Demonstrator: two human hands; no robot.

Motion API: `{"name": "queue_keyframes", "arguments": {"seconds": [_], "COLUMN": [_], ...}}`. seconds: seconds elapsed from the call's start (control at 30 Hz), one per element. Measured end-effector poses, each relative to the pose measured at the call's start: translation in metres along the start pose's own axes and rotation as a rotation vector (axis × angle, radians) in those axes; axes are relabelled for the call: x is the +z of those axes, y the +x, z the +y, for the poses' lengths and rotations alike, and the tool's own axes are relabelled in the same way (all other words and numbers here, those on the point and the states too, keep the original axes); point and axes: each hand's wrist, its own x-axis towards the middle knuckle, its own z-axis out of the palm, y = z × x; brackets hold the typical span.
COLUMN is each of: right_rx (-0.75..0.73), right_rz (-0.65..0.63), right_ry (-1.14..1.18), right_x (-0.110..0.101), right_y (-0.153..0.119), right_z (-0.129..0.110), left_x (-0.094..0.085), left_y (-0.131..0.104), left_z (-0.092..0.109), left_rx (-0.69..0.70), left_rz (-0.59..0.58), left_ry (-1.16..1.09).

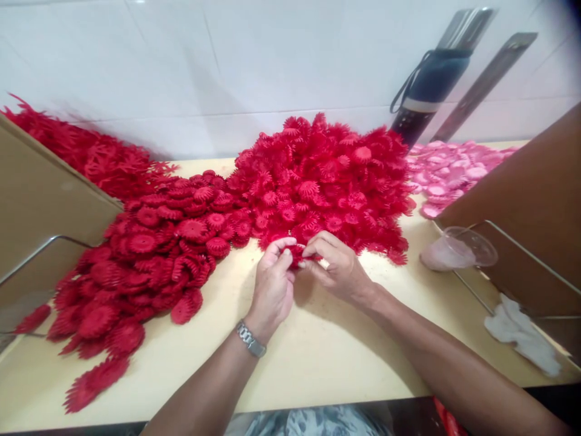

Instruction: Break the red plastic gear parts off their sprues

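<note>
Near the middle of the pale table (336, 351), a small red flower piece (297, 254) is pinched between the fingers of both hands. My left hand (276, 281), with a metal watch on the wrist, holds its left side. On its right side are the closed thumb and fingers of my right hand (336, 266). Fingers cover much of the piece. Right behind my hands rises a large heap of frilly red flowers (322, 181). A pile of flatter red toothed discs (140, 260) spreads to the left.
Spiky red pieces (91, 154) lie at the back left, pink discs (454, 169) at the back right. A dark bottle (431, 85) and metal strip (485, 85) lean by the wall. Cardboard boxes (521, 224) flank the table. A clear cup (454, 249) and white tissue (520, 333) are right.
</note>
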Motion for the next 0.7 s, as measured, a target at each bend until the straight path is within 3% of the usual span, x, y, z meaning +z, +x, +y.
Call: {"name": "queue_keyframes", "arguments": {"seconds": [0.23, 0.47, 0.53, 0.7], "right_rx": [-0.139, -0.140, -0.095, 0.105], "right_rz": [0.000, 0.078, 0.085, 0.084], "right_ry": [-0.118, -0.064, -0.006, 0.075], "right_x": [0.005, -0.002, -0.006, -0.011], "right_y": [-0.004, -0.004, -0.002, 0.003], "right_z": [-0.006, -0.009, -0.010, -0.011], "left_x": [-0.002, -0.012, -0.014, -0.012], "left_y": [0.007, 0.018, 0.018, 0.008], "left_z": [0.003, 0.015, 0.019, 0.021], "left_rx": [0.055, 0.190, 0.170, -0.073], "left_rz": [0.155, 0.241, 0.188, -0.026], "left_ry": [-0.051, -0.146, -0.137, -0.048]}}
